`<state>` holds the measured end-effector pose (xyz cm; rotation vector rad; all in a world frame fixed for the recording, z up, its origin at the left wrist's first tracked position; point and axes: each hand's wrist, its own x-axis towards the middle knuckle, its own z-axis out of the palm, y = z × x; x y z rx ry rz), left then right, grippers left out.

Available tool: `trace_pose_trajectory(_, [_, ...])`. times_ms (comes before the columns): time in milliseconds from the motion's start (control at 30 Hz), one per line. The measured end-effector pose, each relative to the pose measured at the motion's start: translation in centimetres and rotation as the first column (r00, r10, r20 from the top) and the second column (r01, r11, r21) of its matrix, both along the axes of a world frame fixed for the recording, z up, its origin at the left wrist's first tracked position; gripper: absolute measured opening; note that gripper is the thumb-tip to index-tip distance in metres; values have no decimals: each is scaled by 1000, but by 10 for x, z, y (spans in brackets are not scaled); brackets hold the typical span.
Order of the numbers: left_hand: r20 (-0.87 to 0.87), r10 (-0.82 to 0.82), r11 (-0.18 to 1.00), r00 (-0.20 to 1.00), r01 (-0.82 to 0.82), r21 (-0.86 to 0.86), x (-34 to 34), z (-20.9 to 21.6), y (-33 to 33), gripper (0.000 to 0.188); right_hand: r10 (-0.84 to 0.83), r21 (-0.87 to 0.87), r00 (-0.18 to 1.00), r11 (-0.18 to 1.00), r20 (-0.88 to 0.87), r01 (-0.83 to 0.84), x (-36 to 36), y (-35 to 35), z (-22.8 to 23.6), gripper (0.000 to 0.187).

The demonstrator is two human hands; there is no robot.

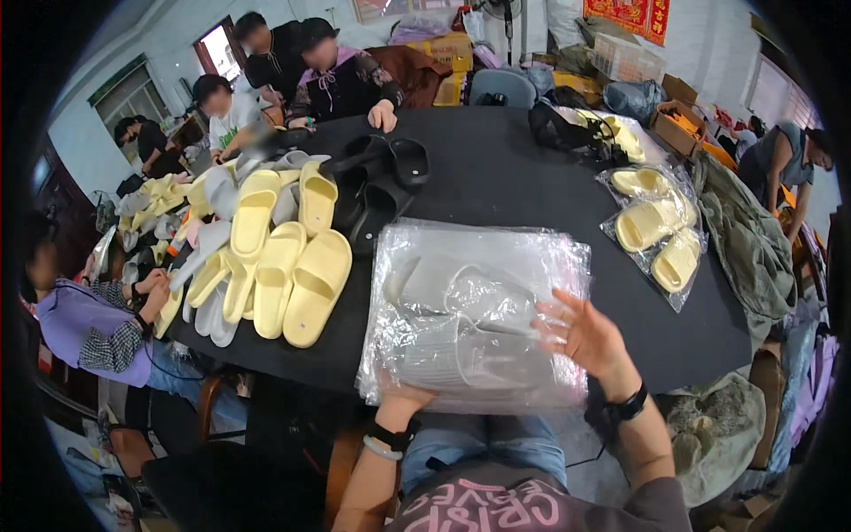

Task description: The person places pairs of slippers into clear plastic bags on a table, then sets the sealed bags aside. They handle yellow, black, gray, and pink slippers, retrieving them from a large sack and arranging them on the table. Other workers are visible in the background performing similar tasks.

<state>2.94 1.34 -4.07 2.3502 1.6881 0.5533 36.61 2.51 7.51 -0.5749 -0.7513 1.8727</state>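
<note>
One big black surface (496,177) fills the middle of this room. On its left side there's a messy heap of yellow and grey slippers (315,288), kinda spilling toward the edge. Next biggest is the pile of clear plastic bags (567,266) at the near edge, right in front of the person, with what look like grey slippers (439,350) showing through the top plastic. Some yellow slippers in clear bags (643,222) sit over on the right, and a few black slippers (412,164) lie just past the heap, farther out. As for hands: the left hand (408,395) is at the pile's near left corner, fingers mostly hidden, so can't tell if it's gripping. The right hand (581,335) is loose, fingers spread at the pile's right edge, holding nothing. Smallest: a dark wristband (629,404) on the right wrist.
</note>
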Motion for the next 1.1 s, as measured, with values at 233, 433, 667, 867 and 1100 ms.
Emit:
trace_pose_trajectory(233, [-144,-5,996,990,18,86,-5,9,9,70,-111,431,899,897,424,-93,-6,-30,12,66])
trace_pose_trajectory(433, [-9,30,996,1000,-29,88,5,49,12,75,-575,556,721,769,388,315,-15,-13,-10,35])
trace_pose_trajectory(667, [-235,383,919,893,-343,196,-60,49,-3,75,-483,424,677,865,555,269,10,-47,-14,36])
trace_pose_trajectory(867, [387,300,942,872,-334,23,-57,84,-23,57,-388,215,788,921,477,323,27,-62,-25,37])
trace_pose_trajectory(1100, [274,259,963,926,-268,-4,-17,69,-6,48,-503,496,388,859,772,126,19,-53,10,18])
